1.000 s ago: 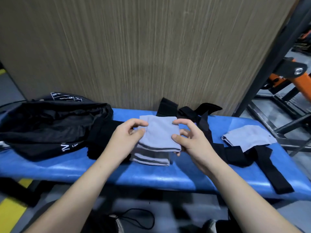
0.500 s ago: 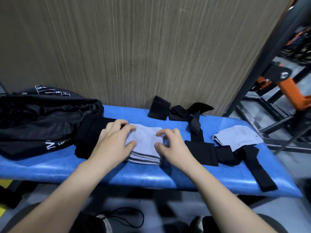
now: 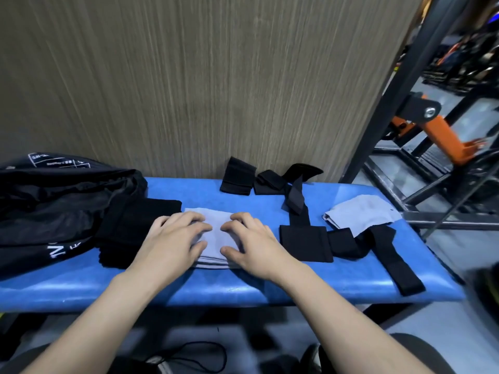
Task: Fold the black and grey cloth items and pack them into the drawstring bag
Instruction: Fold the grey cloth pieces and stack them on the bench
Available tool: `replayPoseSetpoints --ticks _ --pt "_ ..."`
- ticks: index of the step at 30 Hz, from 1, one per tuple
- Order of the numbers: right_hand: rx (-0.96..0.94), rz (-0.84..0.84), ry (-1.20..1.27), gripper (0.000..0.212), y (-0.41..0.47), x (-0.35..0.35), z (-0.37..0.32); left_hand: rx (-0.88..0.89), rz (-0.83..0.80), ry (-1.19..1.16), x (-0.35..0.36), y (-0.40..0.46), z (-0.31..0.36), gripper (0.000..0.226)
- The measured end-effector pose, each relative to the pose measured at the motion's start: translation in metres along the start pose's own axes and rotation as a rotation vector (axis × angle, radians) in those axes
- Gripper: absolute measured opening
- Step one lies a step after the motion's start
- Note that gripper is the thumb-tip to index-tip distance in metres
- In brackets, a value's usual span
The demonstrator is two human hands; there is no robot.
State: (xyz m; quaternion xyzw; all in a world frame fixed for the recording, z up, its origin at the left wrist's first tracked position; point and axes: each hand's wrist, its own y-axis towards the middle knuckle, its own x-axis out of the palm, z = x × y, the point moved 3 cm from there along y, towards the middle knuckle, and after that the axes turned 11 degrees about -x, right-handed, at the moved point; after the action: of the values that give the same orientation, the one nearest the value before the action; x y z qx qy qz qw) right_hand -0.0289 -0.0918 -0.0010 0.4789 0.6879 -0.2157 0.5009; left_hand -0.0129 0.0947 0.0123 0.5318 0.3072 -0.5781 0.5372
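While both hands (left hand (image 3: 172, 240), right hand (image 3: 249, 242)) press one grey stack (image 3: 214, 240), grips flat.

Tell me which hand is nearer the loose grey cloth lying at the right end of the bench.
Right. The right hand presses on the folded grey stack, with black straps between it and the loose grey cloth. The left hand presses the stack's far side, farther away.

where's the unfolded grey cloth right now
In the head view, the loose grey cloth lies on the right end of the blue padded bench, partly over a black strap.
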Motion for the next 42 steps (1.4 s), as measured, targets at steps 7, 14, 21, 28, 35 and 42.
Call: replayPoseSetpoints --ticks 7,14,21,28,35,42 --pt "-0.038 0.168 0.058 0.035 -0.02 -0.03 0.018 0.046 0.149 -0.075 -0.012 0.011 0.025 0.036" --pt "0.105 0.289 0.141 0.02 -0.068 -0.078 0.077 0.145 0.142 -0.234 0.009 0.028 0.099 0.033" --pt "0.344 0.455 0.261 0.006 -0.131 -0.129 0.14 0.144 0.028 -0.392 0.042 0.048 0.182 0.023" --pt "0.6 0.655 0.164 0.016 -0.17 -0.148 0.212 -0.001 -0.086 -0.522 0.085 0.077 0.236 0.021" --pt "0.884 0.597 0.196 0.042 -0.183 -0.14 0.261 -0.122 -0.276 -0.503 0.12 0.092 0.243 0.04" --pt "0.841 0.621 0.389 0.038 -0.167 -0.137 0.268 -0.051 -0.335 -0.496 0.123 0.09 0.258 0.035"
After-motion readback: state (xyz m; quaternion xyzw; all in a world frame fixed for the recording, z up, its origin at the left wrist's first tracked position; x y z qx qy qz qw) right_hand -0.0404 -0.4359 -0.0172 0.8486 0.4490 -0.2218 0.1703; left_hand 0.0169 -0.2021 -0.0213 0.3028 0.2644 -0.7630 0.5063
